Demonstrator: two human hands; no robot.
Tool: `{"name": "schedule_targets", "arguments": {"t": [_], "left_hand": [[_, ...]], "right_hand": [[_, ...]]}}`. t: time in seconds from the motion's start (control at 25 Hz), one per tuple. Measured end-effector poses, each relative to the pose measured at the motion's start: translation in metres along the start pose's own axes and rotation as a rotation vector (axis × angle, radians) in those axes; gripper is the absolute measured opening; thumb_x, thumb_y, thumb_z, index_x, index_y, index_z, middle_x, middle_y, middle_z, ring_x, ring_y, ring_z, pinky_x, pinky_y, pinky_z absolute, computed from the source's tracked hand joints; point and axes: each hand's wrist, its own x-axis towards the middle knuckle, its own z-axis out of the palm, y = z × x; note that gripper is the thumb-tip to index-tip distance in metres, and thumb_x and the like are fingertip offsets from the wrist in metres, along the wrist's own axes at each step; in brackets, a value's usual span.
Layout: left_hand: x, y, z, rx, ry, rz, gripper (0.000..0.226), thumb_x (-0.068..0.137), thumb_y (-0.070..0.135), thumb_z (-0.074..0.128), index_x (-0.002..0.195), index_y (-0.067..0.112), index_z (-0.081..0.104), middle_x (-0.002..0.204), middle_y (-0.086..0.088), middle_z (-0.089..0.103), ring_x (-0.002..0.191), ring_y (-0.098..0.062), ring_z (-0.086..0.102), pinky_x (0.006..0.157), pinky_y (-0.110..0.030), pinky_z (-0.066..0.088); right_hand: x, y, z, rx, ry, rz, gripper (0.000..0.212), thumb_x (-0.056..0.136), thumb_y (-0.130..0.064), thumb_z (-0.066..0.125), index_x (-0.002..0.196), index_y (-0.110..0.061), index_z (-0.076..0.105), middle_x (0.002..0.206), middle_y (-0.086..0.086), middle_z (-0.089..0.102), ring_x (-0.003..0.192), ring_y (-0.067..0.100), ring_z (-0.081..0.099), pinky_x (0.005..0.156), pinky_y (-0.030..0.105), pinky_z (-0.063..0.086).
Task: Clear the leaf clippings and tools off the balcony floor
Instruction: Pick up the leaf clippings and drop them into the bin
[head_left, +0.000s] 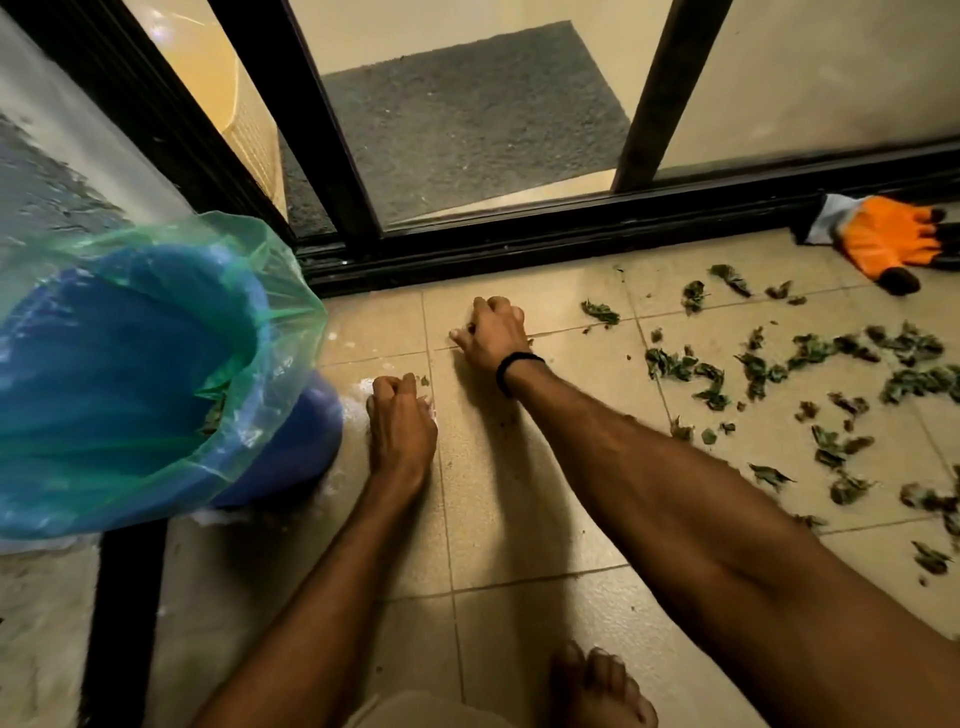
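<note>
A bare foot (602, 686) is noted at the bottom edge, on beige floor tiles (519, 519).

Left hand (400, 421): knuckles up, fingers curled onto the tile just beside the blue bin (306, 436). What is grasped, if anything, cannot be told.

Right hand (491, 332): set a little farther out, black wristband (514, 371) worn. Fingers are likewise curled against the tile; contents cannot be told.

Leaf clippings (810, 374): small, dark green, shrivelled pieces, scattered loose over the tiles to the right of both hands. A few scraps lie at the fingers.

The bin is lined with a translucent green bag (249, 244); some leaf matter is visible inside.

An orange glove (883, 241) with dark fingertips lies by the black door track (571, 228). A grey mat (467, 114) is seen beyond the glass.
</note>
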Motion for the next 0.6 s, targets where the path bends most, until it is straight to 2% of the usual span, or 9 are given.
{"name": "schedule_targets", "arguments": {"t": [0.08,0.16,0.24,0.28,0.36,0.44,0.52,0.6], "left_hand": [[0.003,0.000,0.005,-0.024,0.029,0.031,0.045,0.101,0.021,0.053,0.145,0.014,0.046,0.134,-0.009,0.044,0.118,-0.025,0.046,0.097,-0.036,0.046],[0.007,0.000,0.012,-0.057,0.082,0.077,0.040,0.100,0.021,0.054,0.140,0.013,0.052,0.125,-0.007,0.050,0.113,-0.023,0.048,0.092,-0.035,0.050],[0.006,-0.001,0.021,-0.083,0.169,0.165,0.029,0.098,0.015,0.057,0.126,0.009,0.063,0.110,-0.008,0.057,0.101,-0.023,0.052,0.080,-0.035,0.053],[0.005,-0.003,0.025,-0.077,0.217,0.202,0.023,0.097,0.012,0.058,0.118,0.007,0.067,0.102,-0.008,0.058,0.094,-0.024,0.054,0.073,-0.035,0.052],[0.003,-0.004,0.032,-0.043,0.268,0.207,0.017,0.095,0.007,0.059,0.108,0.009,0.069,0.094,-0.007,0.060,0.089,-0.024,0.054,0.065,-0.033,0.048],[0.001,0.001,0.035,-0.033,0.253,0.154,0.016,0.094,0.007,0.057,0.105,0.013,0.068,0.094,-0.006,0.059,0.089,-0.023,0.052,0.065,-0.031,0.044],[-0.002,0.012,0.040,-0.051,0.216,0.160,0.014,0.095,0.009,0.055,0.101,0.016,0.066,0.094,-0.005,0.058,0.090,-0.023,0.051,0.067,-0.032,0.042],[-0.007,0.029,0.043,-0.101,0.188,0.222,0.012,0.097,0.011,0.054,0.100,0.017,0.064,0.096,-0.004,0.057,0.091,-0.022,0.051,0.069,-0.034,0.044]], "right_hand": [[-0.007,-0.009,0.014,-0.125,0.017,-0.137,0.025,0.099,-0.021,0.052,0.120,-0.009,0.059,0.129,0.014,0.046,0.121,0.031,0.041,0.102,0.040,0.043],[-0.021,-0.002,0.023,-0.221,0.061,-0.249,0.026,0.100,-0.009,0.044,0.113,-0.004,0.065,0.119,0.014,0.052,0.113,0.030,0.047,0.095,0.038,0.047],[-0.036,0.013,0.022,-0.200,0.100,-0.318,0.028,0.100,-0.005,0.040,0.110,0.000,0.065,0.114,0.017,0.055,0.107,0.030,0.050,0.090,0.037,0.047],[-0.040,0.023,0.018,-0.152,0.126,-0.293,0.028,0.101,-0.004,0.039,0.107,0.001,0.065,0.112,0.016,0.056,0.103,0.028,0.052,0.088,0.035,0.048],[-0.034,0.045,-0.006,-0.041,0.232,-0.120,0.025,0.098,-0.002,0.043,0.104,-0.001,0.068,0.110,0.012,0.061,0.098,0.022,0.057,0.085,0.027,0.050],[-0.015,0.073,-0.041,-0.047,0.376,0.046,0.026,0.093,0.004,0.051,0.110,-0.005,0.070,0.113,0.012,0.064,0.104,0.023,0.061,0.092,0.027,0.051],[0.001,0.100,-0.072,-0.101,0.364,0.188,0.028,0.092,0.004,0.053,0.113,-0.005,0.069,0.118,0.015,0.062,0.108,0.029,0.060,0.096,0.033,0.049],[0.005,0.111,-0.082,-0.221,0.249,0.251,0.026,0.093,-0.002,0.052,0.115,-0.005,0.065,0.126,0.018,0.054,0.114,0.035,0.052,0.098,0.040,0.046]]}}
